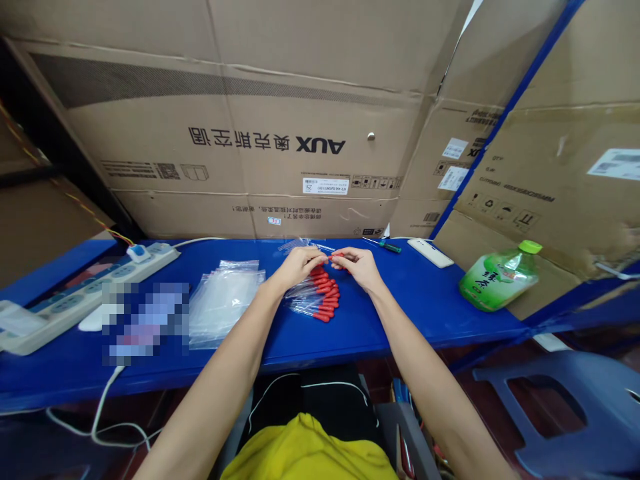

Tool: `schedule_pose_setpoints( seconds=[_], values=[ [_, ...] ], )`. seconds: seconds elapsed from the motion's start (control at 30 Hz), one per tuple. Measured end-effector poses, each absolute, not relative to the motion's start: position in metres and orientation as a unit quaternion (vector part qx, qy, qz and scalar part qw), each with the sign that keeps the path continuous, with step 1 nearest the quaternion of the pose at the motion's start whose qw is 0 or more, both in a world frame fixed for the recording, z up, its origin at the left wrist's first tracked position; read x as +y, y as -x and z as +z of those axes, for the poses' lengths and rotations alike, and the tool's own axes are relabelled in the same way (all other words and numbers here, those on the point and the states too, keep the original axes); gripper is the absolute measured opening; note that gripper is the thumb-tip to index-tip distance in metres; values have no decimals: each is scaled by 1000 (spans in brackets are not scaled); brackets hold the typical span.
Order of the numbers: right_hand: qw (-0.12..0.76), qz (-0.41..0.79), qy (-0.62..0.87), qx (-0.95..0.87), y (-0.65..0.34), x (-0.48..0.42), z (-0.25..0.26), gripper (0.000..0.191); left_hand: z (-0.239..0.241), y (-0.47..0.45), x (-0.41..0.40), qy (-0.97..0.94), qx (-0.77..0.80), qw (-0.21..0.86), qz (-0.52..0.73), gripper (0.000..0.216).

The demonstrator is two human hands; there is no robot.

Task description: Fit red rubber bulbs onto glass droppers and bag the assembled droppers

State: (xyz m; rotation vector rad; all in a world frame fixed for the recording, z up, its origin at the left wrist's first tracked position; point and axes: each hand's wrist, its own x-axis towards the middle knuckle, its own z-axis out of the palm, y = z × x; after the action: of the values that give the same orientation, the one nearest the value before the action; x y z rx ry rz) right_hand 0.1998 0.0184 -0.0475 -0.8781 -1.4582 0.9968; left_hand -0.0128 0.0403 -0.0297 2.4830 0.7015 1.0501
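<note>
My left hand (299, 265) and my right hand (361, 265) meet above the blue table, both with fingers pinched. Between their fingertips shows a small red rubber bulb (338, 255), gripped by my right hand. The fingers of my left hand close at the bulb's left end; the clear tube there is mostly hidden. Just below lies a fanned row of clear droppers (305, 301) with red rubber bulbs (327, 300) pointing right. Behind my left hand are several loose clear tubes (304, 244).
Clear zip bags (225, 300) are stacked left of my hands. Farther left are a power strip (80, 293) and a blurred-out object. A screwdriver (390, 246), a white power bank (430, 253) and a green tea bottle (500, 277) stand or lie to the right. Cardboard (260, 113) walls the back.
</note>
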Motion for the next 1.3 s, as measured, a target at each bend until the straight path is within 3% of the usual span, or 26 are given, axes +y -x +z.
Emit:
schedule_pose_setpoints(
  seconds=[1.3],
  values=[
    [535, 432, 361, -630, -205, 19, -49, 38, -27, 18, 42, -886, 247, 158, 359, 44]
  ],
)
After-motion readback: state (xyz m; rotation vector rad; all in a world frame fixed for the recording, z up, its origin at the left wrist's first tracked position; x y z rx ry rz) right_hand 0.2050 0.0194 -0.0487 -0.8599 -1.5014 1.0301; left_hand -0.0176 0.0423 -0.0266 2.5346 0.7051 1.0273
